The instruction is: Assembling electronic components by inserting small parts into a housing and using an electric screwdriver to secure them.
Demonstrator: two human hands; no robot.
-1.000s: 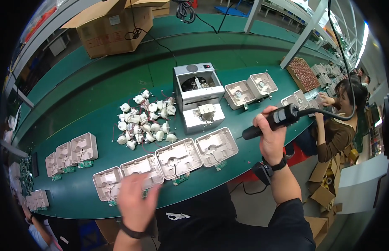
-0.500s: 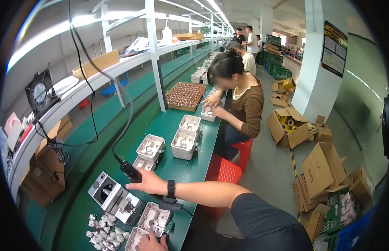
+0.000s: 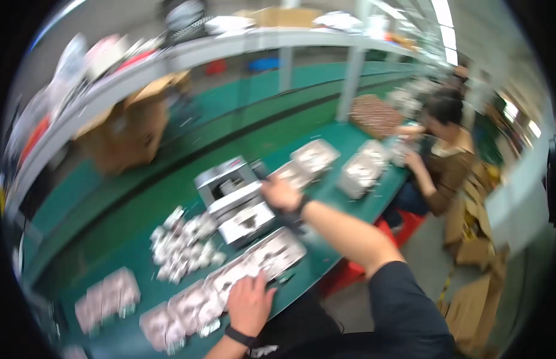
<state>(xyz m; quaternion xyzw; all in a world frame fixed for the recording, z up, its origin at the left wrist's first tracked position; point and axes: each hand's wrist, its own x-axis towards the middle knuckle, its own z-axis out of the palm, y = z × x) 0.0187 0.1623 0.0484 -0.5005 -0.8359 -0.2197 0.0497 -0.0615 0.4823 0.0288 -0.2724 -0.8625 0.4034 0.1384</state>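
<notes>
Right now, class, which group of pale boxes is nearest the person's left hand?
The long front row, which the left hand overlaps in view. The short row sits far left; two groups lie beyond the right hand.

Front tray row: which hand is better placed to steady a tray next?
Likely the left hand: it is at the trays, though blur leaves contact unclear; the right hand is farther off, beside the machine.

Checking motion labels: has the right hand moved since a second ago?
Yes, leftward and closer: a second ago green bench showed between the right hand and the grey machine; now the hand appears beside the machine's right side.
</notes>
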